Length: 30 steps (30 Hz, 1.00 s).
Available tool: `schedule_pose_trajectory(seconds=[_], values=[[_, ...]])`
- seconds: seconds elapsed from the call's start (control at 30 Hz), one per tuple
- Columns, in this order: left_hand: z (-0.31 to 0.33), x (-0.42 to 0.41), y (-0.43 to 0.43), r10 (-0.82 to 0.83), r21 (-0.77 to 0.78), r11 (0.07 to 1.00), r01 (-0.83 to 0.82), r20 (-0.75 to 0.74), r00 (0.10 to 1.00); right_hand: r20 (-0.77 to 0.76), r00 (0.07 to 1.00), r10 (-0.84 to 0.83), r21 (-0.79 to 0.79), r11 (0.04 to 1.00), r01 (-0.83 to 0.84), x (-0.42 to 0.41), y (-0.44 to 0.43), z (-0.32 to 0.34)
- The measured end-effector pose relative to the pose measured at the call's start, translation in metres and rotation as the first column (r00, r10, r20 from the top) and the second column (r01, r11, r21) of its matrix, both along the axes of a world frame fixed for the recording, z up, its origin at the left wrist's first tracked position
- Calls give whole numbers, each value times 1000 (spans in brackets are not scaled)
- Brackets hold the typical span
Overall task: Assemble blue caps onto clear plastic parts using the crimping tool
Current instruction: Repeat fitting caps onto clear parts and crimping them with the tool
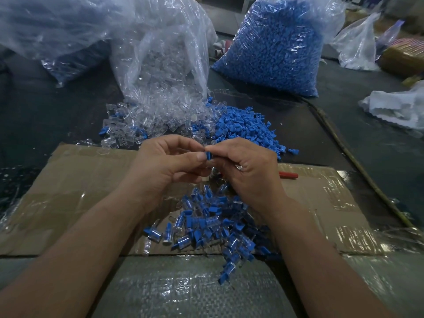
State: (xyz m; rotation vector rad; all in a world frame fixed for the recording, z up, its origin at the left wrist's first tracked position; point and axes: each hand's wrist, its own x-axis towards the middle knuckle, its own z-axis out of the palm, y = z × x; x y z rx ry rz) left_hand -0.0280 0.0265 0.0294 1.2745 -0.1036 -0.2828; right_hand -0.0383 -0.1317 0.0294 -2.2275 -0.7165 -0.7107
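The left hand (169, 161) is curling its fingers inward, with thumb and forefinger closing on a small blue cap (208, 155). The right hand (247, 168) is meeting it from 3 o'clock, its fingers bent too, and its forefinger and thumb tips are pinching the same cap from the other side. The cap is sitting upright right at the spot where the two sets of fingertips are touching. A clear part may be sitting under the cap, but the fingers are covering that spot.

Just below the hands, at 6 o'clock, a heap of finished pieces (206, 223) is lying on a taped cardboard sheet (68, 191). At 3 o'clock of the right hand, a red-handled tool (288, 175) is resting on the cardboard, partly hidden behind that hand.

At 12 o'clock of the hands, a pile of loose blue caps (247, 129) is lying beside a pile of clear parts (160, 120), which is spilling out of a clear bag (160, 65). Farther out, toward 1 o'clock, a bag full of blue caps (273, 47) is standing upright.
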Motion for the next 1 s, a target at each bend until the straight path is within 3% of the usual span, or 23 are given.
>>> schedule_pose_trajectory(seconds=[0.37,0.47,0.53,0.63,0.73,0.9,1.0], values=[[-1,1,0,6,79,997,-8,18,1000,-28,999,40,-24,999,-40,-2,2,0],[-2,1,-1,18,63,998,-18,10,1000,-109,994,13,-70,997,-21,-1,-2,6],[-3,2,1,38,41,998,-38,0,999,-210,973,-99,-76,993,85,0,-11,11],[-4,4,3,81,19,997,-81,5,997,-440,867,-234,-35,969,244,3,-34,17],[-4,4,3,93,8,996,-93,6,996,-558,763,-325,-173,945,276,7,-57,20],[-5,4,2,98,-3,995,-98,5,995,-752,556,-355,-377,923,78,4,-68,24],[-6,5,2,102,-11,995,-102,-4,995,-759,514,-399,-463,886,4,4,-65,22]])
